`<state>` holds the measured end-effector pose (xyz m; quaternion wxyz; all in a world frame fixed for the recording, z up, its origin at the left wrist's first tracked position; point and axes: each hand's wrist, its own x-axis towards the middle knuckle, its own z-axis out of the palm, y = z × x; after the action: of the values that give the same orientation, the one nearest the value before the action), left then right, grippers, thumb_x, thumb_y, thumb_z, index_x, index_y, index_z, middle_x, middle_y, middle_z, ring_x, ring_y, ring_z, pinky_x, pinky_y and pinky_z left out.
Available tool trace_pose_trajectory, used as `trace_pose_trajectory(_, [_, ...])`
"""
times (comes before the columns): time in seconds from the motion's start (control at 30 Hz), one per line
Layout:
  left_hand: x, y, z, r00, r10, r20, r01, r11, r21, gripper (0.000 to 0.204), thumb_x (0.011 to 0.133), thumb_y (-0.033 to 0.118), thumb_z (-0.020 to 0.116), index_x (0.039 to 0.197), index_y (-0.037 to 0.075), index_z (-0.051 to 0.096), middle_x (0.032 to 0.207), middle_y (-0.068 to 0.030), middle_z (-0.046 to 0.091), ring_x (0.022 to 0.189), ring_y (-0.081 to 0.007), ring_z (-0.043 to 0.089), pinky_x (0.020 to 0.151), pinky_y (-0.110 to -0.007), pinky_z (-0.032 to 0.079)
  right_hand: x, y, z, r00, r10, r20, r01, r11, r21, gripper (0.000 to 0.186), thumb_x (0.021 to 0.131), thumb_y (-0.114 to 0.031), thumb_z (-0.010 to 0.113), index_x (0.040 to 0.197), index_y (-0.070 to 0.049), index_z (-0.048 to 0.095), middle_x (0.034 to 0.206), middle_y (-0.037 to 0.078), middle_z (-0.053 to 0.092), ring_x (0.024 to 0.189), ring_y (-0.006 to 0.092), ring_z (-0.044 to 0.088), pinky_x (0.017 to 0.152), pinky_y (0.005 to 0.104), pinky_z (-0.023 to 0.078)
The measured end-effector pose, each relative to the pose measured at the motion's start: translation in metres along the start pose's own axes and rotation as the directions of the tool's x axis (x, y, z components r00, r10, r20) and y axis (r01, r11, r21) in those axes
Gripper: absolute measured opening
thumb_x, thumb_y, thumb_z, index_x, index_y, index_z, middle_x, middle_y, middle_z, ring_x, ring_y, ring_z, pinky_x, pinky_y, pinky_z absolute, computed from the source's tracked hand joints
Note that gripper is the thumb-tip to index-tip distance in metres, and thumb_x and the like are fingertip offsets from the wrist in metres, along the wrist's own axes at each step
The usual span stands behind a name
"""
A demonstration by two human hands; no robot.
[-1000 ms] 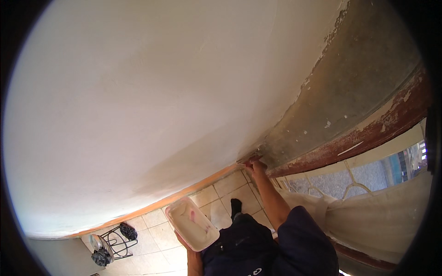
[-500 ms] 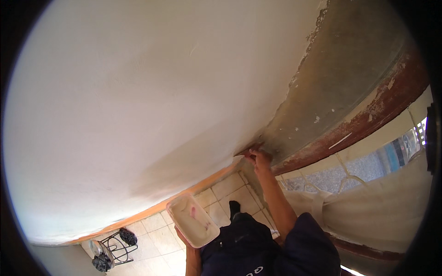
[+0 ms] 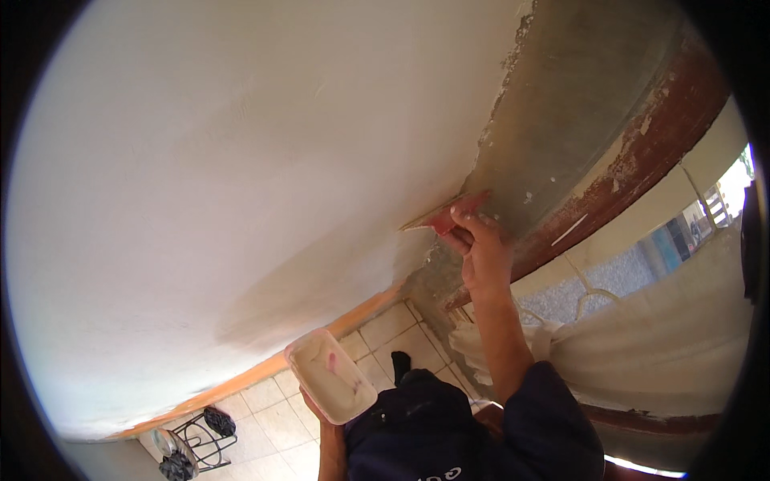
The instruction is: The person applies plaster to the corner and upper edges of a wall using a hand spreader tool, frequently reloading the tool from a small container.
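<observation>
In my right hand point(image 3: 483, 247) is a red putty knife point(image 3: 451, 215), pinched between thumb and fingers. Its wide blade edge lies at the white wall point(image 3: 224, 160), close to the ragged border where white coating meets bare grey plaster point(image 3: 577, 104). My left hand point(image 3: 315, 407) grips a shallow white tray point(image 3: 309, 365) from beneath at its left side; most of its fingers are hidden. Inside the tray is pale paste with a pinkish-red streak. The tray hangs in front of my body, lower than the knife.
A reddish-brown window frame point(image 3: 609, 180) with flaking paint curves along the right. Below it hangs a cream curtain point(image 3: 634, 345). An orange strip point(image 3: 353, 319) runs along the wall's foot above a tiled floor point(image 3: 273, 417). A black metal rack point(image 3: 210, 445) with dark plastic bags stands lower left.
My right hand and the putty knife have moved up along the ragged border, away from the lower corner. The tray in my left hand has barely shifted.
</observation>
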<state>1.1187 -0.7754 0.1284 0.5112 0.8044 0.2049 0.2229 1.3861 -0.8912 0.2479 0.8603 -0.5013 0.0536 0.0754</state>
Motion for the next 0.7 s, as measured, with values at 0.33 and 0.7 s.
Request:
trace_pose_trajectory(0.33, [-0.030, -0.127, 0.011, 0.939, -0.343, -0.021, 0.149, 0.463, -0.874, 0.052, 0.097, 0.043, 0.031, 0.136, 0.009, 0.039, 0.131, -0.0088, 0.049, 0.116, -0.0240, 0.051, 0.097, -0.041, 0.046, -0.026, -0.111, 0.015, 0.959, -0.251, 0.135, 0.227, 0.959, 0.169, 0.016, 0.083, -0.007, 0.062, 0.096, 0.002, 0.060, 0.094, 0.010, 0.062, 0.082, 0.0216, 0.064, 0.074, 0.0332, 0.056])
trace_pose_trajectory(0.7, [-0.033, -0.117, 0.015, 0.942, -0.330, -0.062, 0.008, 0.205, -0.979, 0.053, 0.097, 0.044, 0.033, 0.136, 0.009, 0.039, 0.129, -0.0080, 0.049, 0.115, -0.0248, 0.052, 0.095, -0.043, 0.047, -0.021, 0.219, -0.184, 0.789, 0.518, -0.330, -0.557, 0.830, -0.028, 0.029, 0.083, 0.000, 0.060, 0.111, 0.002, 0.053, 0.104, 0.012, 0.058, 0.096, 0.0243, 0.060, 0.079, 0.0356, 0.053])
